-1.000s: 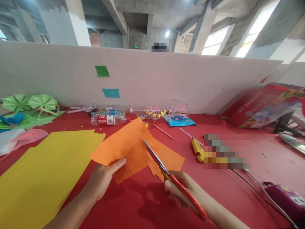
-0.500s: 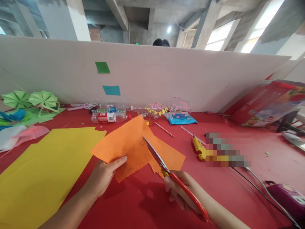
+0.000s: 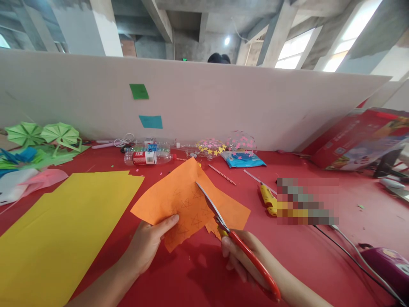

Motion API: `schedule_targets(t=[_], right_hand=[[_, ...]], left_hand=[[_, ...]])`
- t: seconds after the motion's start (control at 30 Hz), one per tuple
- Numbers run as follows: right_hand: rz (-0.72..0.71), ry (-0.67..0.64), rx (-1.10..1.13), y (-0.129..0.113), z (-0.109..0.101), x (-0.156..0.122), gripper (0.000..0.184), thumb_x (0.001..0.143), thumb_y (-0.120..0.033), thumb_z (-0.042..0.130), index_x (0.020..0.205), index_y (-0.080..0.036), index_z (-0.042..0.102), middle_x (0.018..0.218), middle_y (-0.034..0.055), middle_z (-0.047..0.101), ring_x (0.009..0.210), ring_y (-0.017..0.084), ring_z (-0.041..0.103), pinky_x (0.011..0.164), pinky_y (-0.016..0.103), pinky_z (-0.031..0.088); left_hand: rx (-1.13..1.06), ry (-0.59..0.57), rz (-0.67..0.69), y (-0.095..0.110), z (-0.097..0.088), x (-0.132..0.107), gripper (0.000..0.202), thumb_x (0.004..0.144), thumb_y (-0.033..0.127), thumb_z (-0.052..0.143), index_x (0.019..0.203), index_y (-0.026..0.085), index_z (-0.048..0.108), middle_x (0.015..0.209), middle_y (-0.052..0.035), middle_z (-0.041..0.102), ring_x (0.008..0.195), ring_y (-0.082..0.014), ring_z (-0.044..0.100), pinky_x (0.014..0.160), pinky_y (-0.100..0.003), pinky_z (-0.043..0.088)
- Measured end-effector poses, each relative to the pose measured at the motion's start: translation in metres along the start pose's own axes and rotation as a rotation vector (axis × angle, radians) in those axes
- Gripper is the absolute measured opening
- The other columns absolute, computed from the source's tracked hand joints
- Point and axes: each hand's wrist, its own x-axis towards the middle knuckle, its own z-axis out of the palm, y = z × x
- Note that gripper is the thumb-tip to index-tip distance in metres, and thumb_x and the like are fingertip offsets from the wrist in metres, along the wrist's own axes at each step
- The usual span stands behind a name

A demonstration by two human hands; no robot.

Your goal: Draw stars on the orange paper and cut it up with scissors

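My left hand (image 3: 150, 245) pinches a sheet of orange paper (image 3: 169, 196) by its lower left part, thumb on top. Several stars are drawn on the sheet in thin dark lines. Red-handled scissors (image 3: 252, 260) are gripped in my right hand (image 3: 239, 256). Their blades lie over the right part of the held sheet, pointing up and left; whether they have paper between them is hard to make out. Behind the blades, a second piece of orange paper (image 3: 234, 209) with a ragged lower edge is partly hidden by the held sheet and my right hand.
Yellow sheets (image 3: 76, 226) lie at left, near green paper umbrellas (image 3: 60, 133). Plastic bottles (image 3: 162, 157), a blue wipes packet (image 3: 244, 159) and a striped stick (image 3: 222, 175) lie along the back. At right are a yellow glue gun (image 3: 268, 200), cables and a red box (image 3: 361, 136).
My left hand has shifted slightly right and down with the orange sheet, bringing it closer to the scissors. My right hand and the scissors have barely moved.
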Motion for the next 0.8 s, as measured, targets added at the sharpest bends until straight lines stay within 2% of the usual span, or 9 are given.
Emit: schedule_targets(t=[0.1,0.23,0.33,0.43,0.67,0.8], right_hand=[[-0.023,-0.004,-0.001,0.003,0.0,0.002,0.057,0.073,-0.077,0.045,0.062,-0.021,0.043,0.034,-0.0065,0.038,0.037,0.009,0.039,0.043,0.022,0.037],[-0.026,-0.021,-0.006,0.006,-0.005,0.002,0.058,0.072,-0.078,0.043,0.065,-0.02,0.045,0.039,-0.0056,0.042,0.034,0.008,0.036,0.037,0.02,0.027],[-0.052,-0.032,-0.027,0.005,-0.009,0.0,0.059,0.07,-0.079,0.047,0.067,-0.02,0.045,0.043,-0.0057,0.042,0.038,0.007,0.038,0.038,0.02,0.028],[-0.061,-0.052,-0.037,0.004,-0.012,-0.001,0.058,0.071,-0.077,0.048,0.068,-0.019,0.044,0.049,-0.005,0.045,0.04,0.006,0.038,0.039,0.019,0.028],[0.0,-0.028,-0.078,0.002,-0.014,0.002,0.052,0.074,-0.07,0.049,0.065,-0.019,0.042,0.051,-0.004,0.048,0.036,0.004,0.037,0.035,0.018,0.025],[0.008,-0.027,-0.092,0.001,-0.013,0.003,0.048,0.075,-0.067,0.05,0.064,-0.02,0.042,0.047,-0.0042,0.049,0.032,0.005,0.036,0.032,0.018,0.026]], left_hand=[[-0.109,-0.067,-0.068,-0.002,0.001,0.001,0.048,0.063,0.038,0.084,0.105,0.017,0.072,0.11,-0.0108,0.073,0.111,-0.0367,0.062,0.093,-0.044,0.051],[-0.149,-0.06,-0.059,-0.001,-0.001,0.003,0.044,0.063,0.034,0.085,0.102,0.018,0.072,0.107,-0.0091,0.074,0.111,-0.0349,0.063,0.095,-0.043,0.05],[-0.148,-0.09,-0.038,0.003,-0.003,0.004,0.04,0.063,0.031,0.085,0.098,0.018,0.074,0.102,-0.0079,0.075,0.109,-0.0349,0.064,0.095,-0.044,0.051],[-0.144,-0.121,-0.074,0.008,-0.003,0.002,0.033,0.061,0.029,0.085,0.09,0.017,0.075,0.097,-0.0074,0.076,0.107,-0.0352,0.065,0.093,-0.044,0.052],[-0.141,-0.089,-0.064,0.012,-0.004,0.002,0.037,0.058,0.028,0.085,0.092,0.017,0.074,0.097,-0.007,0.076,0.103,-0.0355,0.067,0.085,-0.043,0.056],[-0.134,-0.086,-0.073,0.011,-0.005,0.003,0.035,0.06,0.029,0.085,0.091,0.017,0.074,0.1,-0.0071,0.076,0.106,-0.0341,0.066,0.087,-0.041,0.055]])
